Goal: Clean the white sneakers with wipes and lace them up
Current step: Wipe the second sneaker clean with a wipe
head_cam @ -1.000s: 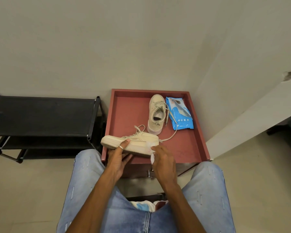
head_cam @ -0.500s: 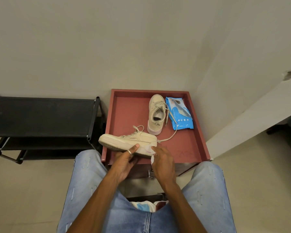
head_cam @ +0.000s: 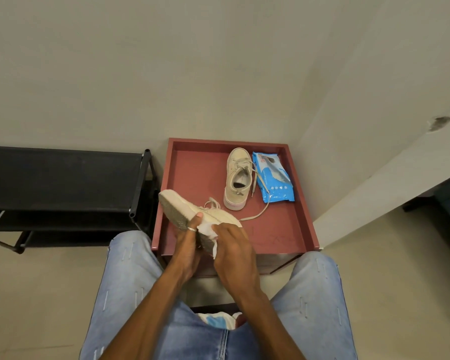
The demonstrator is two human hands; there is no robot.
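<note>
With our left hand (head_cam: pixel 187 246) we are gripping one sneaker (head_cam: pixel 178 207), sole showing, with our right hand (head_cam: pixel 233 246) clutching a white wipe (head_cam: pixel 207 229) against its near end, over the red tray (head_cam: pixel 192 165) where the second sneaker (head_cam: pixel 238 178) is standing beside the wipes pack (head_cam: pixel 274 178).

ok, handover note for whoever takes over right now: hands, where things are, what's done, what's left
Left hand grips the held sneaker, tilted so its sole shows. Right hand holds a white wipe against its sole edge.
Second sneaker stands on the red table, with the wipes pack close on its right. A loose lace trails across the pack.
Done: wiping under way on the held sneaker; how clean it is, cannot tell.
Left: finish it, wipe the second sneaker, lace up and tie both.
</note>
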